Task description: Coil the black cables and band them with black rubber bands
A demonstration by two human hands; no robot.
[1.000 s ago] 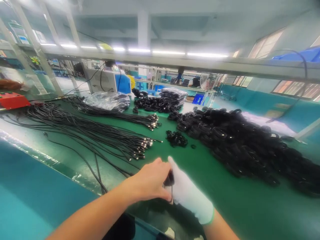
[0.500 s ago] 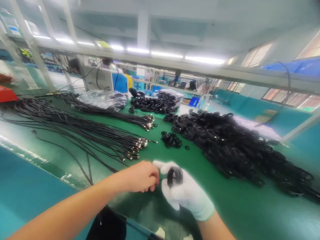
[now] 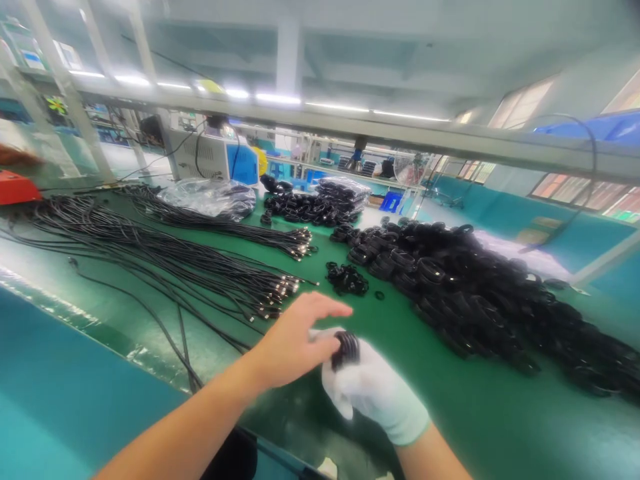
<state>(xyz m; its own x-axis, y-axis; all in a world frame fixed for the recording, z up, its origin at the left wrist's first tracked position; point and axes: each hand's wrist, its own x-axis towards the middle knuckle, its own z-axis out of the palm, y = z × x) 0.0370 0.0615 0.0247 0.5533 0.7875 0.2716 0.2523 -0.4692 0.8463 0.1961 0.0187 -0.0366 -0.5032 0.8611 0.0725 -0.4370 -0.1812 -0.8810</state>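
Observation:
My right hand (image 3: 373, 387), in a white glove, is closed around a small coil of black cable (image 3: 347, 351). My bare left hand (image 3: 300, 337) is right beside it, with fingers apart and the index finger stretched out above the coil. The left thumb tip reaches the coil's near side and seems to touch it. Beyond the hands, a small heap of little black rings (image 3: 347, 279) lies on the green mat (image 3: 345, 313), with one loose ring (image 3: 379, 295) at its right.
Straight black cables (image 3: 190, 273) with metal plugs lie across the left of the bench. A large pile of coiled cables (image 3: 450, 287) covers the right. Behind are a clear plastic bag (image 3: 210, 199), more coils (image 3: 313, 208) and a grey-blue machine (image 3: 215, 157). A metal beam (image 3: 320, 123) crosses above.
My left hand has opened from a closed shape and moved up and right, its thumb now at the coil. My right hand keeps the coil in nearly the same place.

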